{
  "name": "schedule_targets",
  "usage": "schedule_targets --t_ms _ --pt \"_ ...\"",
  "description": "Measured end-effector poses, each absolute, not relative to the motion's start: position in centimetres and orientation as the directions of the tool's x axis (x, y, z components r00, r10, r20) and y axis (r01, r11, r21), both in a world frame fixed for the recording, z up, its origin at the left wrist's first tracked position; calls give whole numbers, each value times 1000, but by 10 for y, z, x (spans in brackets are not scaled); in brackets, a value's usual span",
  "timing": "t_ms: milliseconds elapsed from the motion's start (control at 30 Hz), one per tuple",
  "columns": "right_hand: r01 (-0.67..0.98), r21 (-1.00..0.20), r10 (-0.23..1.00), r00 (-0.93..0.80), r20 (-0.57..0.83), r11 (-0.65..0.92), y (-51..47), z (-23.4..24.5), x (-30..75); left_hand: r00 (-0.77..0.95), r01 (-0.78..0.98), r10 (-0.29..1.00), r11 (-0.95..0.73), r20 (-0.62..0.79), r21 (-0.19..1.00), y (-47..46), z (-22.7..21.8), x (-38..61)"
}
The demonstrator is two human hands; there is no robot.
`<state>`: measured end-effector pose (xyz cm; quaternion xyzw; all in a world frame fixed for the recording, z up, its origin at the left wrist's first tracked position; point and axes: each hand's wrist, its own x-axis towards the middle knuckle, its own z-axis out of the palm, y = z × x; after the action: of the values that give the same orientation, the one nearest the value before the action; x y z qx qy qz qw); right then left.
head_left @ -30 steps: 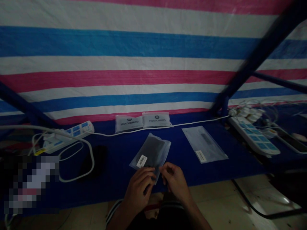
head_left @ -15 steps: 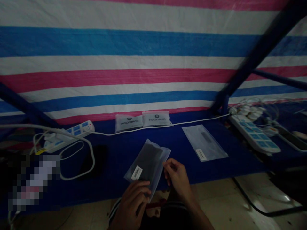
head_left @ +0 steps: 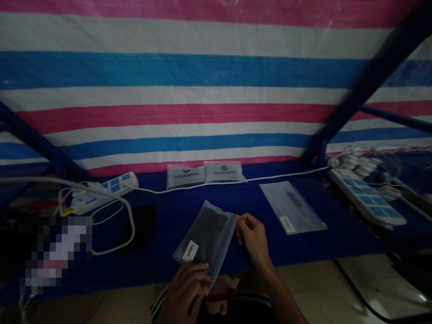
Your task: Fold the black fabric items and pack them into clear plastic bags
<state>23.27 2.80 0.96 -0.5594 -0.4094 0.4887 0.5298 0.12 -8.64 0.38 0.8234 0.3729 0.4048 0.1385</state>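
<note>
Clear plastic bag (head_left: 228, 238) holding a dark item (head_left: 205, 234), barcode label (head_left: 190, 250) showing, lies mid-way along the front edge of the blue-covered table (head_left: 320, 252), its lower end past that edge. Left hand (head_left: 184, 292): fingers together, clamped on the lower end. Right hand (head_left: 254, 238): fingers pinched on the upper right edge. Risk: slick film could slip from that pinch, letting the bag drop off the edge.
</note>
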Motion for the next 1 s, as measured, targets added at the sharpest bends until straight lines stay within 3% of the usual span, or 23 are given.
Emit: schedule_targets --t_ms 500,767,1000 --pt "58 -997 989 142 -49 -57 20 7 233 411 518 716 -693 564 502 -86 7 11" --pt "204 -979 997 76 -9 -24 15 10 227 349 540 771 -630 532 558 -80 15 31" --pt "270 -963 998 59 14 -2 16 5 229 406 500 779 -627 478 597 -78 21 23"
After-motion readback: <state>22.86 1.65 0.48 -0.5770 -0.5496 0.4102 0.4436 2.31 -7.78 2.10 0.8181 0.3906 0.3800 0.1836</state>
